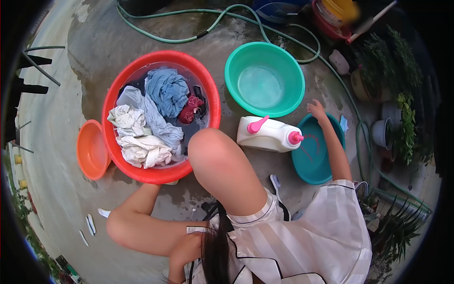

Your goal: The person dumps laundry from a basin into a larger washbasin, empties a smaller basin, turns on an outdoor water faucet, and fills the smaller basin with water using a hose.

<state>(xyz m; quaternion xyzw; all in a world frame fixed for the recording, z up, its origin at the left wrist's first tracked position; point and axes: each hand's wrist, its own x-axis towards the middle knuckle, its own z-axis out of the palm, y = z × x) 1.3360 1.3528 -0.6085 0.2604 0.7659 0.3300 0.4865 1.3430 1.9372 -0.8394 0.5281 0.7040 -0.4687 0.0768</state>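
My right hand [317, 110] reaches out over the far rim of a dark teal basin [308, 165], fingers apart and holding nothing visible. Left of that basin, a white jug-shaped bottle [265, 135] with a pink cap and a pink handle piece lies close by. My left arm [185, 251] is bent beside my thigh at the bottom; its fingers are hidden. In front of my knees stands a big red tub [213, 94] of water. It holds blue cloth [166, 91], pale grey-blue cloth [156, 118], white cloth [144, 150] and a dark red piece [190, 109].
A green basin [260, 85] with a wet-looking bottom stands beyond the bottle. An orange basin [92, 150] leans by the tub. A green hose [222, 19] curls across the back and down the right side, near potted plants [406, 109]. Brushes [91, 225] lie on the concrete floor.
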